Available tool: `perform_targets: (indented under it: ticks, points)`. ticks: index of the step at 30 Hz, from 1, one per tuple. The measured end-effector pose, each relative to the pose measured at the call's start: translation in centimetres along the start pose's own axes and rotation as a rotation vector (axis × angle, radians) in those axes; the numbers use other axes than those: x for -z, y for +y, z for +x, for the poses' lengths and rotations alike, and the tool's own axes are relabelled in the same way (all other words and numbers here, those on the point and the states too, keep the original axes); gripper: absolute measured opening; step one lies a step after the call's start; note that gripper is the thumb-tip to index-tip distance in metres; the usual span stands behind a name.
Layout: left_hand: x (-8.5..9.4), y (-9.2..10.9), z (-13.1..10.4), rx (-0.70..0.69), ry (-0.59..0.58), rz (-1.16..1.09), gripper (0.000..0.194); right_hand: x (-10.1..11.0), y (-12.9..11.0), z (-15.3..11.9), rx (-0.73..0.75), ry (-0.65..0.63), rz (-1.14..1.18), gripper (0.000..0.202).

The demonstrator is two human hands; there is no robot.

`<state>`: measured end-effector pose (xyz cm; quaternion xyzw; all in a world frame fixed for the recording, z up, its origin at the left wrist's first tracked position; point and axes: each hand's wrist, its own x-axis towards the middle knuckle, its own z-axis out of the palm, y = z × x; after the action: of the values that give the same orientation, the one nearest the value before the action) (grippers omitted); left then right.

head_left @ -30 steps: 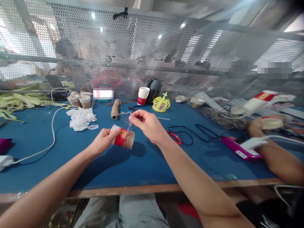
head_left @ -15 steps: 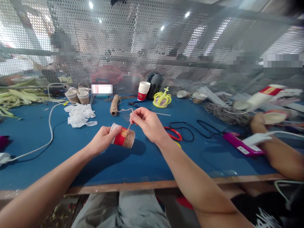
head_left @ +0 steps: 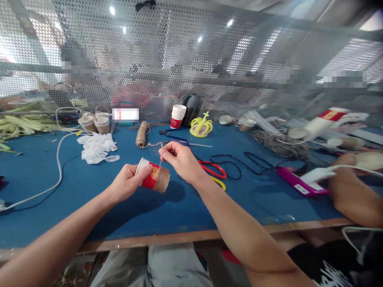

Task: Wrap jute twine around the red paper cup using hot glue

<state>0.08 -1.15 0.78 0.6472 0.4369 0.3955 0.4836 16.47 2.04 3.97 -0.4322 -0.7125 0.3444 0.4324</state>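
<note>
1. Moved right hand (head_left: 172, 155) a bit nearer paper cup (head_left: 152, 179), pinching brown string (head_left: 160, 162).
2. Holding cup in left hand (head_left: 127, 180), at eight o'clock from middle of view.
3. Can't see all of yellow handle (head_left: 220, 182), hidden behind right arm (head_left: 231, 215); can't read gold mark (head_left: 154, 173) on cup.

The left hand (head_left: 127, 181) is gripping a red-and-white paper cup (head_left: 152, 177); the right hand (head_left: 181, 162) is pinching thin brown twine (head_left: 160, 162).

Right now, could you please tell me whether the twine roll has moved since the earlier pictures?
No: the twine roll keeps its place left of the cup stack; the camera's view shifted slightly.
</note>
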Motion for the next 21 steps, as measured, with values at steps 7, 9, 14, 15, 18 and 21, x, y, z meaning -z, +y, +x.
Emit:
perform_targets:
  ticks: [7,9,14,15,18,21]
  points:
    - [0.12,-0.05,-0.14,-0.049,0.007,0.012,0.045,-0.15,0.38,0.11,-0.005,-0.039,-0.063,0.017]
    - [0.12,-0.1,-0.2,-0.058,0.007,0.026,0.045,-0.2,0.41,0.06,-0.011,-0.048,-0.078,0.017]
    - [0.05,-0.08,-0.32,-0.068,0.001,0.056,0.045,-0.27,0.38,-0.08,-0.041,-0.072,-0.089,0.017]
    - [0.04,-0.03,-0.35,-0.083,0.002,0.063,0.046,-0.28,0.36,-0.1,-0.044,-0.075,-0.092,0.017]
    - [0.08,0.11,-0.42,-0.143,0.008,0.097,0.045,-0.28,0.32,-0.16,-0.045,-0.082,-0.101,0.017]
    - [0.17,0.16,-0.46,-0.189,0.011,0.131,0.043,-0.29,0.3,-0.21,-0.047,-0.083,-0.104,0.017]
